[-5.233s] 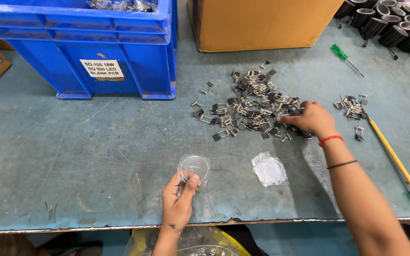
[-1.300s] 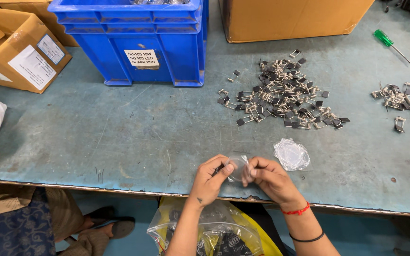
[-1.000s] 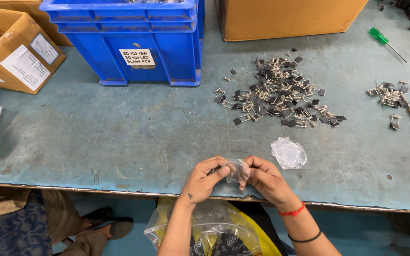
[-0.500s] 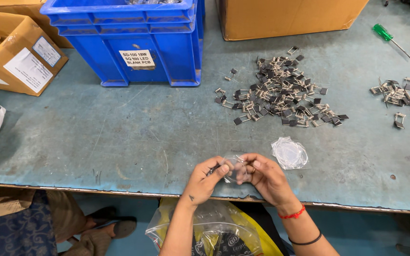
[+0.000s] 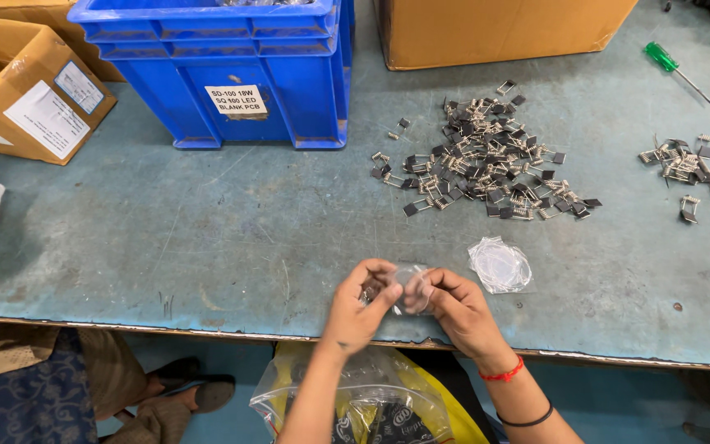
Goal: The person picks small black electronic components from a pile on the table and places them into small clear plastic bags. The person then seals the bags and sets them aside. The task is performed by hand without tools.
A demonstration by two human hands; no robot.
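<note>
1. Worktop [image 5: 207, 247]: a worn blue-green surface. The landmark for what follows is the blue crate [image 5: 232, 70] at its far side.
2. Cardboard boxes: one [image 5: 26, 90] stands left of the blue crate, a larger one [image 5: 503, 29] right of it; both are cut off by the frame, so their contents cannot be made out.
3. Pile of small metal spring clips [image 5: 486, 164]: lies right of the blue crate and slightly nearer. It is large and loose, so by judgement most of the clips remain to be bagged. A smaller cluster [image 5: 675, 160] lies further right.
4. Filled plastic bags [image 5: 363, 403]: below the worktop's near edge, well in front of the blue crate, partly hidden by the forearms. They suggest some bagging is already done; their count cannot be told.
5. Flat clear pouch [image 5: 499, 265]: lies nearer than the pile, apparently empty and waiting.
6. Small clear pouch [image 5: 412, 288]: held at the near edge, in front of the blue crate and slightly to its right, between the left hand [image 5: 355, 308] and the right hand [image 5: 462, 312]. The fingers of both hands pinch its edges; whether it is sealed, and how many clips it holds, is hard to make out.
7. Green-handled screwdriver [image 5: 671, 66]: far right of the blue crate, untouched.
</note>
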